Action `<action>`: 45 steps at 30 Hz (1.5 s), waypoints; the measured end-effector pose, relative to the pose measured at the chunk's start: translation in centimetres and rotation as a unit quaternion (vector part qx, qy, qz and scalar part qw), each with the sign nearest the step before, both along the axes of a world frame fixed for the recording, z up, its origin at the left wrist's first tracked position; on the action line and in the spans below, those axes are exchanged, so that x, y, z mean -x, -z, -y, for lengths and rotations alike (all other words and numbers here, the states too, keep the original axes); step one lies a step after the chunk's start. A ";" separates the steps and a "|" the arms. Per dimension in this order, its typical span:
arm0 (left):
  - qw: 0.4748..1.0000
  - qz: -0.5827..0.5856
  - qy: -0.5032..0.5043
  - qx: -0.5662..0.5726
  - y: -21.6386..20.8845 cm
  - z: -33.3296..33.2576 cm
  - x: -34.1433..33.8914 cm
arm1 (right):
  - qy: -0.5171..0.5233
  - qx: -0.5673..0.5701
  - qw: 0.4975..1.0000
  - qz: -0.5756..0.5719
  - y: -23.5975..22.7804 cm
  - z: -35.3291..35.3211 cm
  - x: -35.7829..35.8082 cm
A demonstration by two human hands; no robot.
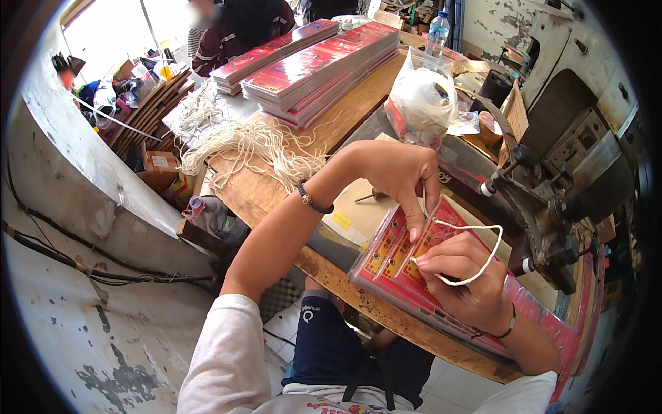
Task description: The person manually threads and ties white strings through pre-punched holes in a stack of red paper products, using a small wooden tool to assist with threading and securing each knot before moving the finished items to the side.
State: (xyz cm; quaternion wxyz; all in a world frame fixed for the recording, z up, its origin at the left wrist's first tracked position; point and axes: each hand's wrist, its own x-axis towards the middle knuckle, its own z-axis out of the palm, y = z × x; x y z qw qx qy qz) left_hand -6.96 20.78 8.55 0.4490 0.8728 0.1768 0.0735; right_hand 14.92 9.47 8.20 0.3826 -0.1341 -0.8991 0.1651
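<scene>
I read one white cord (pixel 499 238) clamped in the right hand's (pixel 469 276) fingers, over red sheets (pixel 400 277) at the table's (pixel 358 103) near edge. Left hand (pixel 403 172): thumb on sheets; finger grip I cannot tell. Beyond: two red stacks (pixel 317 65), one bottle (pixel 438 33).

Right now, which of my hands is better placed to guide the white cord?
Probably the right hand: its fingers are at the looped cord; the left hand has its thumb on the red sheets.
</scene>
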 end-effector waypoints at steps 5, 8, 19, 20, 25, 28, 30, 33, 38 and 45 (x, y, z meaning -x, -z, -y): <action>1.000 -0.004 -0.018 -0.008 -0.1 0.2 -0.1 | 0.015 0.006 1.000 0.010 0.0 0.2 0.1; 1.000 0.025 -0.010 -0.013 0.3 -0.1 -0.2 | 0.031 0.007 0.999 0.006 0.2 0.2 0.3; 1.000 -0.004 -0.002 -0.009 -0.6 0.2 -0.1 | 0.029 -0.063 0.996 0.056 0.2 0.3 0.1; 1.000 0.004 -0.005 0.002 -0.6 0.3 -0.1 | 0.026 -0.076 0.995 0.064 0.1 0.3 0.1; 1.000 0.022 -0.019 -0.006 -0.2 0.2 -0.1 | 0.041 -0.095 0.987 0.122 -1.4 1.6 0.3; 0.999 0.028 -0.025 -0.023 0.0 0.3 0.2 | 0.062 -0.104 0.979 0.166 -1.2 2.2 0.5; 0.999 0.011 -0.029 -0.011 0.0 0.0 -0.1 | 0.069 -0.131 0.972 0.182 -1.0 2.5 0.3; 0.999 0.010 -0.038 -0.026 -0.8 0.6 -0.2 | 0.071 -0.129 0.974 0.175 -0.9 2.8 0.1; 0.998 0.005 -0.060 -0.017 0.5 0.7 0.2 | 0.060 -0.109 0.980 0.157 -1.4 3.0 0.1; 0.962 0.067 -0.252 -0.076 -0.4 5.8 2.3 | 0.053 -0.061 0.992 0.093 -1.7 2.7 0.0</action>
